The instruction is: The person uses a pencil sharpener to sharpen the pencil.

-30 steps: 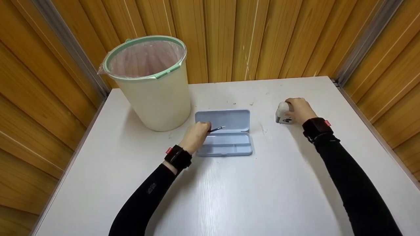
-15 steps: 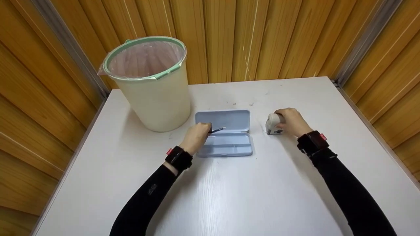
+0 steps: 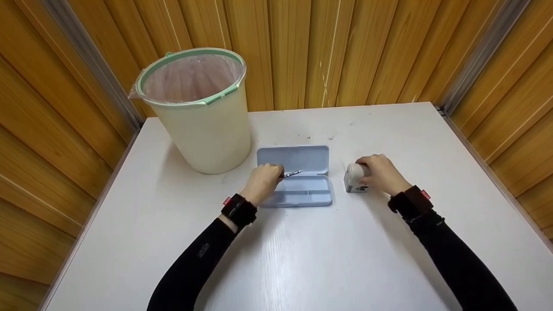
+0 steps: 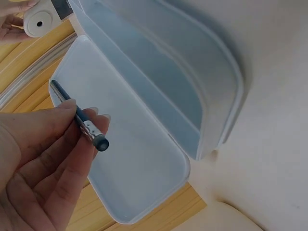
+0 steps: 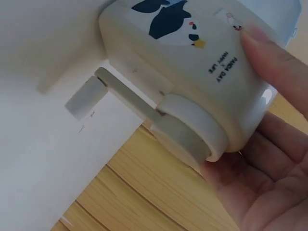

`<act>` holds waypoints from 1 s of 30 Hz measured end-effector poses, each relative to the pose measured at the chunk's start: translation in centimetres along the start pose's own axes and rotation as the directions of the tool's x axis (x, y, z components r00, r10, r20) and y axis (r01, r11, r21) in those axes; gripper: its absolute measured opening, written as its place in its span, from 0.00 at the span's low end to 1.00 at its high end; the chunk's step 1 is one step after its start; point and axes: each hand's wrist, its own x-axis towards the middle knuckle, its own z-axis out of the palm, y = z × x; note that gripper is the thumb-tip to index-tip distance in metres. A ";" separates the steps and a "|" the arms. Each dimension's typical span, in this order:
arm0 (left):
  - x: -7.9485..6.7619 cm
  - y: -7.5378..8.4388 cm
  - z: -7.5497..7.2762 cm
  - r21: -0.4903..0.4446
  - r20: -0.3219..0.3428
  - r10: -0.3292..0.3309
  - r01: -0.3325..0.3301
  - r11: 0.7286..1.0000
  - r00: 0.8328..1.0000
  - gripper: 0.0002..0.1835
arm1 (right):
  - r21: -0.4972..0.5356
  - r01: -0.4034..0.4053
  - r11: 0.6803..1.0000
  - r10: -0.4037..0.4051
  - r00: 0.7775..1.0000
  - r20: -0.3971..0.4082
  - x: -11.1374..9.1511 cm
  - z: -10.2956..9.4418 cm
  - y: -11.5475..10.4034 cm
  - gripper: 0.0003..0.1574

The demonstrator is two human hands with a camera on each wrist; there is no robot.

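My left hand (image 3: 263, 183) pinches a dark pencil (image 3: 293, 173) over the open light blue pencil case (image 3: 319, 198). In the left wrist view the pencil's eraser end (image 4: 100, 142) faces the camera and its tip points away. My right hand (image 3: 382, 175) grips a cream crank pencil sharpener (image 3: 355, 178) from above, just right of the case. Its panda print and crank handle (image 5: 130, 98) show in the right wrist view. The left wrist view shows the sharpener's round pencil hole (image 4: 39, 23). I cannot tell whether its base touches the table.
A cream bin (image 3: 211, 138) with a green rim and a clear liner stands at the back left of the white table (image 3: 293, 259). Small shavings (image 3: 331, 138) lie behind the case. Wood-patterned walls (image 3: 345, 52) enclose the back and sides.
My right hand has brought the sharpener left and toward me, closer to the pencil case. My left hand has shifted slightly right with the pencil.
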 end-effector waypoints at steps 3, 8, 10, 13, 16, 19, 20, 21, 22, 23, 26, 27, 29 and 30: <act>0.1 0.5 0.0 -0.005 0.000 0.012 -0.012 1.000 1.000 0.03 | -0.008 0.009 1.000 -0.009 1.000 -0.012 -0.3 0.1 -0.2 0.28; 0.6 1.4 0.1 0.017 0.009 0.025 -0.026 1.000 1.000 0.04 | -0.023 0.006 1.000 -0.006 1.000 -0.024 -0.5 0.1 -0.4 0.28; 0.8 1.8 0.0 0.037 0.023 0.017 -0.018 0.999 1.000 0.04 | -0.031 0.008 0.999 -0.009 1.000 -0.024 -0.5 0.1 -0.4 0.28; 1.3 2.4 0.1 0.062 0.042 0.009 -0.011 0.998 0.999 0.05 | -0.048 0.016 0.999 -0.017 0.999 -0.031 -0.6 0.1 -0.5 0.29; 1.8 2.9 0.3 0.060 0.049 0.024 -0.027 0.998 0.999 0.05 | -0.053 0.007 0.999 -0.009 0.999 -0.039 -0.7 0.3 -0.6 0.28; 2.3 3.3 0.7 0.043 0.052 0.044 -0.046 0.998 0.998 0.05 | -0.053 0.000 0.999 -0.002 0.999 -0.037 -0.7 0.4 -0.7 0.27; 2.4 3.4 0.8 0.041 0.053 0.048 -0.050 0.998 0.997 0.04 | -0.050 -0.005 0.999 0.004 0.999 -0.035 -0.7 0.4 -0.8 0.27; 2.6 3.6 0.9 0.040 0.052 0.052 -0.054 0.998 0.997 0.04 | -0.048 -0.006 0.999 0.004 0.999 -0.034 -0.7 0.4 -0.8 0.26; 2.7 3.8 1.0 0.036 0.053 0.055 -0.057 0.998 0.997 0.04 | -0.046 -0.008 0.999 0.007 0.999 -0.033 -0.7 0.4 -0.9 0.26; 2.9 3.9 1.1 0.033 0.055 0.059 -0.061 0.998 0.997 0.04 | -0.043 -0.010 0.999 0.009 0.999 -0.034 -0.7 0.4 -0.9 0.26; 3.5 4.4 1.5 0.030 0.061 0.070 -0.072 0.997 0.996 0.04 | -0.038 -0.018 0.999 0.017 0.999 -0.037 -0.7 0.4 -0.9 0.25; 3.7 4.6 1.6 0.027 0.065 0.072 -0.074 0.997 0.995 0.04 | -0.037 -0.020 0.999 0.018 0.999 -0.037 -0.8 0.4 -0.9 0.25; 4.1 5.0 1.9 0.026 0.072 0.073 -0.075 0.997 0.995 0.04 | -0.039 -0.022 0.999 0.021 0.999 -0.035 -0.8 0.3 -0.9 0.25; 4.3 5.1 2.0 0.026 0.074 0.073 -0.075 0.997 0.995 0.04 | -0.041 -0.022 0.999 0.021 0.999 -0.034 -0.8 0.3 -0.9 0.25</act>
